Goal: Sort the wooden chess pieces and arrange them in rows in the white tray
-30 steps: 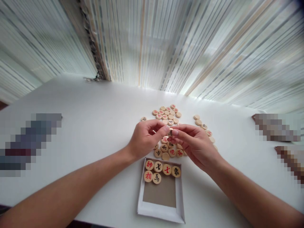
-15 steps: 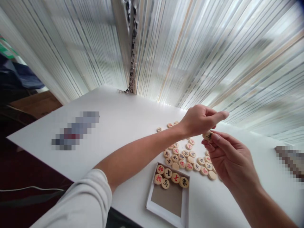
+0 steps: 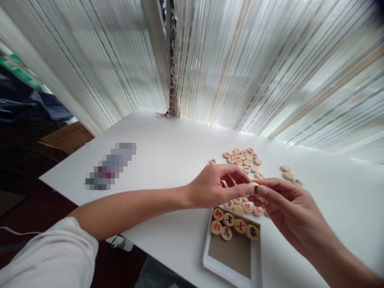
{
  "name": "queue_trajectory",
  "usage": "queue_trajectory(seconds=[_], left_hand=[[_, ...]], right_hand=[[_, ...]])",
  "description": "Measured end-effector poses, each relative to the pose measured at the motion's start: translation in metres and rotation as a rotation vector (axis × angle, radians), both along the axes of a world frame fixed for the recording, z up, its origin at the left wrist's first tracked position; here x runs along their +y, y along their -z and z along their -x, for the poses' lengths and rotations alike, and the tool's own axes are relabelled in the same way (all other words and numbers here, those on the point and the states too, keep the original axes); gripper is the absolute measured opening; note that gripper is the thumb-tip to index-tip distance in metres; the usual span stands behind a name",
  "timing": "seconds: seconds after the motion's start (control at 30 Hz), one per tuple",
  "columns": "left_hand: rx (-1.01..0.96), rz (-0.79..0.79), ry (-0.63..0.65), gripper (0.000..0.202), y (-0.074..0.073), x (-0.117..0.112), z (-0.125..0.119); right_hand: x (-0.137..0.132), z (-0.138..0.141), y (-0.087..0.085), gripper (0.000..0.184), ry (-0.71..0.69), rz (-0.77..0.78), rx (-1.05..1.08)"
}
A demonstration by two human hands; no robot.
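A round wooden Chinese chess piece [image 3: 255, 189] with a black character is held up between my two hands. My right hand [image 3: 292, 206] pinches it between thumb and fingers. From the other side, the thumb and forefinger of my left hand [image 3: 214, 186] close on its edge. Below them is a shallow white open box [image 3: 207, 254] with a brown bottom. Several chess pieces, including a red one [image 3: 218, 215] and a black one [image 3: 226, 233], lie face up in two rows at its far end. My hands partly cover the loose pieces behind the box.
More chess pieces [image 3: 247, 163] are scattered on the white table [image 3: 168, 152], some face down. A few face-down pieces [image 3: 288, 175] lie farther right. A blurred-out object [image 3: 111, 166] sits on the left. Striped curtains [image 3: 228, 68] hang along the back edge.
My left hand has come down and back from above the right hand to the chess piece. My right hand has moved slightly lower and left with it. The view has shifted somewhat.
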State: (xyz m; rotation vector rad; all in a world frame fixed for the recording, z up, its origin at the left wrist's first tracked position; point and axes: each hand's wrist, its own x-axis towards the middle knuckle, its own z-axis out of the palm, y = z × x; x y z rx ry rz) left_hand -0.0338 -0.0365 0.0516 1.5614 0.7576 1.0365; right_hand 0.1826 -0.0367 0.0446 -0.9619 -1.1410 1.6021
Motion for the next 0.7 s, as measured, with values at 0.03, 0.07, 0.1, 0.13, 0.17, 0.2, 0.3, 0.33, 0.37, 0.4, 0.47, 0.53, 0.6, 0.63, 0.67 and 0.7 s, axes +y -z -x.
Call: queue_trajectory(seconds=[0.03,0.07,0.1,0.13,0.17,0.2,0.3,0.33,0.37,0.4,0.47,0.53,0.6,0.63,0.67,0.7], left_hand=[[-0.002,0.008,0.001,0.029,0.004,-0.001,-0.001],[-0.004,0.021,-0.004,0.029,0.007,-0.002,-0.002],[-0.009,0.040,-0.014,0.028,0.010,-0.004,-0.003],[-0.018,0.065,-0.016,0.027,0.012,-0.005,-0.004],[-0.030,0.093,-0.024,0.026,0.014,-0.005,-0.005],[-0.055,0.123,-0.026,0.024,0.015,-0.006,-0.005],[-0.125,0.216,-0.030,0.020,0.020,-0.005,-0.006],[-0.130,0.242,-0.031,0.019,0.021,-0.004,-0.006],[-0.130,0.257,-0.036,0.018,0.022,-0.002,-0.006],[-0.127,0.265,-0.039,0.017,0.023,-0.001,-0.006],[-0.128,0.265,-0.045,0.014,0.025,0.001,-0.007],[-0.137,0.262,-0.046,0.012,0.026,0.002,-0.007],[-0.147,0.270,-0.048,0.012,0.027,0.003,-0.008],[-0.148,0.277,-0.052,0.013,0.027,0.003,-0.008],[-0.146,0.284,-0.056,0.013,0.028,0.003,-0.007],[-0.140,0.291,-0.061,0.014,0.028,0.003,-0.007]], right_hand=[[-0.001,0.001,0.001,0.022,-0.005,-0.001,-0.007],[-0.001,0.002,0.002,0.021,-0.007,-0.002,-0.014],[-0.002,0.002,0.003,0.021,-0.009,-0.003,-0.020],[-0.002,0.003,0.002,0.021,-0.011,-0.005,-0.025],[-0.002,0.004,0.002,0.021,-0.019,0.001,-0.035],[-0.002,0.005,0.002,0.021,-0.033,0.004,-0.033],[0.001,0.005,0.003,0.022,-0.075,0.051,-0.010],[0.001,0.005,0.005,0.024,-0.079,0.076,-0.007],[0.002,0.004,0.006,0.025,-0.080,0.099,-0.005],[0.003,0.003,0.007,0.027,-0.081,0.121,-0.003],[0.004,0.002,0.010,0.028,-0.085,0.153,0.002],[0.004,0.001,0.011,0.027,-0.094,0.168,0.002],[0.006,0.001,0.012,0.026,-0.106,0.168,-0.009],[0.006,0.001,0.012,0.026,-0.110,0.162,-0.015],[0.007,0.001,0.012,0.026,-0.112,0.157,-0.019],[0.007,0.001,0.011,0.027,-0.112,0.154,-0.021]])
